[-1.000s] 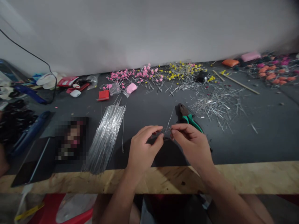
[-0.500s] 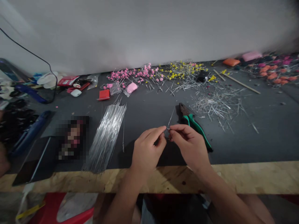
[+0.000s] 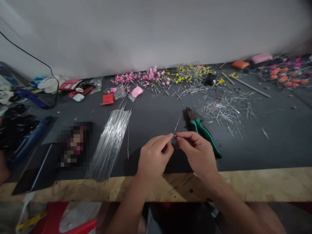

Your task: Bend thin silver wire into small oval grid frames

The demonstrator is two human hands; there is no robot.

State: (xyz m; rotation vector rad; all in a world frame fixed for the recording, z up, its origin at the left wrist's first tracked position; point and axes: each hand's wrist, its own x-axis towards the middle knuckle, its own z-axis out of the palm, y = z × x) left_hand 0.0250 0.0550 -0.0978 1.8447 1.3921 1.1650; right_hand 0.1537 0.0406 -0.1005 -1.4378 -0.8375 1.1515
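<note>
While left hand [image 3: 153, 156] pinches wire [image 3: 178, 123], right hand [image 3: 199, 152] pinches opposite.

The left hand [image 3: 154, 156] and right hand [image 3: 198, 151] partly hid the thin wire [image 3: 178, 122]; pixelation obscured a dark rectangular object [image 3: 75, 144].

1. Hands: two, one left hand [image 3: 154, 154], one right hand [image 3: 198, 152].
2. Pliers [image 3: 204, 129]: one pair.
3. Held wire [image 3: 179, 120]: at least one.
4. Wire bundle [image 3: 112, 136]: one, its strands too many to count.
5. Lone wire [image 3: 128, 154] beside it: one.
6. Wire pile [image 3: 219, 107]: one, strands uncountable.
7. Sticks [image 3: 252, 87]: two.
8. Black ball [image 3: 210, 80]: one.
9. Pink buds [image 3: 152, 76], yellow buds [image 3: 179, 79]: many, too overlapped to count.
10. Orange packet [image 3: 240, 65]: one.
</note>
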